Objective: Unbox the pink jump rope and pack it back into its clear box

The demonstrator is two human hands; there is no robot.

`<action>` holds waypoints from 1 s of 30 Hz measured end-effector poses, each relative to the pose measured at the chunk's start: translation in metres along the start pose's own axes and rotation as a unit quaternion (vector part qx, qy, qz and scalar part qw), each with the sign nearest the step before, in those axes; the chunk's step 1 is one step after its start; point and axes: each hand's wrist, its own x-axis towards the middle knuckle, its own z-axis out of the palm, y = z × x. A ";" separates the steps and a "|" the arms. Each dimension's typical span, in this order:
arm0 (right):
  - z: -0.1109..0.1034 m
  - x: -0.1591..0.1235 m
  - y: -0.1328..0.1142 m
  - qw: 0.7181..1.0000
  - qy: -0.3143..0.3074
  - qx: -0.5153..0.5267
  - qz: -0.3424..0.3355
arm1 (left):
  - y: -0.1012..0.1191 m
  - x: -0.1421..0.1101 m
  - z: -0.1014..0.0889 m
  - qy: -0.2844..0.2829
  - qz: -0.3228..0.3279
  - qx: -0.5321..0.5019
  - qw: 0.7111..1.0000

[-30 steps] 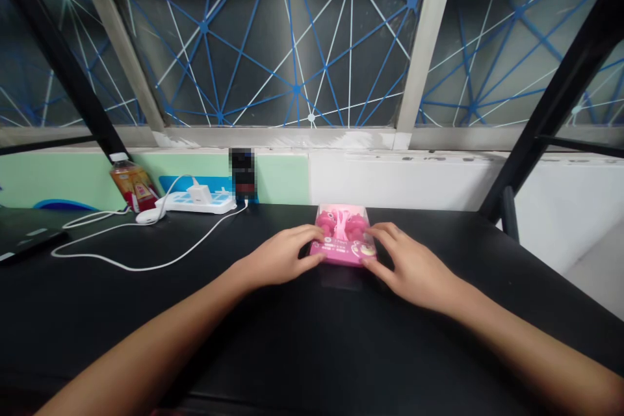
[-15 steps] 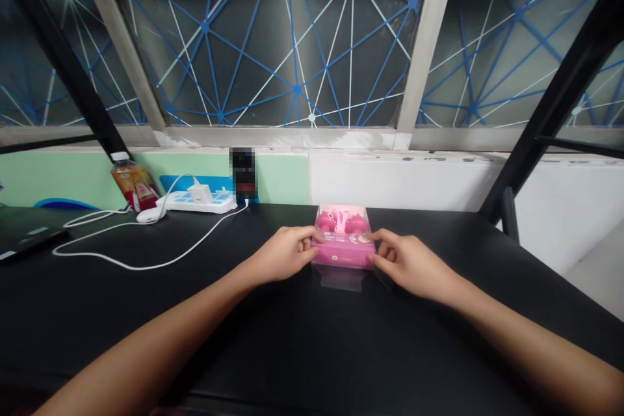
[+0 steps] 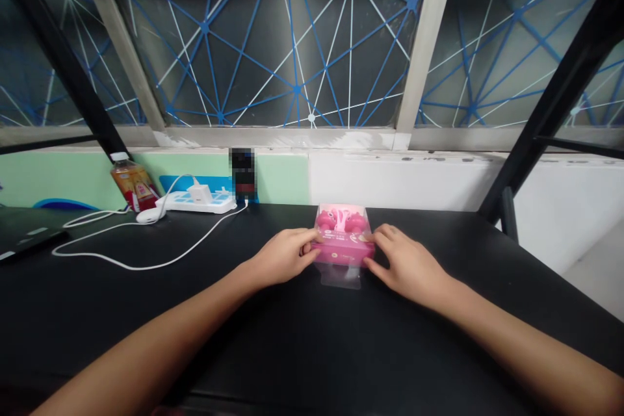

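Half-curled hands (image 3: pixel 286 255) (image 3: pixel 408 268) touch both sides of the pink box (image 3: pixel 344 252); squeezing too hard could crumple its clear walls.

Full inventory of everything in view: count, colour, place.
pink box: 1, pink, clear cover, table centre
pink items: 2 visible, inside box
clear flap: 1, transparent, box's near side
table: 1, black, below
bottle: 1, amber and red, white cap, back left
power strip: 1, white and blue, back left
charger: 1, white, on strip
oval device: 1, white, by strip
cables: white, back left, count unclear
blurred object: 1, black, by wall
flat object: 1, dark, far left
wall: green left, white right
window: blue-white line pattern, behind
posts: 2, black, either side
left hand: 1, bare, box's left
right hand: 1, bare, box's right
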 end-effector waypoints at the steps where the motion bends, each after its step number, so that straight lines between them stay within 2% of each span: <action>1: 0.000 0.000 -0.001 1.000 0.010 -0.006 -0.018 | 0.000 0.000 0.000 -0.003 0.002 -0.002 1.000; 9: -0.002 -0.001 -0.008 0.992 -0.016 -0.012 -0.124 | -0.001 -0.001 -0.002 -0.021 0.003 -0.012 1.000; 15: -0.009 -0.003 -0.015 0.991 -0.066 -0.013 -0.114 | 0.000 0.000 -0.003 -0.027 0.003 -0.016 0.999; 19: -0.010 -0.003 -0.016 0.990 -0.073 -0.027 -0.121 | 0.001 0.000 -0.003 -0.027 0.004 -0.019 0.999; 23: -0.010 -0.002 -0.016 0.993 -0.050 -0.010 -0.106 | 0.004 -0.001 -0.006 -0.032 0.015 -0.029 0.999; 27: -0.006 0.001 -0.011 0.995 0.005 0.081 -0.062 | 0.007 -0.003 -0.007 -0.040 0.029 -0.028 0.998; 30: -0.003 0.001 -0.005 0.988 0.023 0.128 -0.079 | 0.007 -0.003 -0.005 -0.027 0.038 0.015 0.999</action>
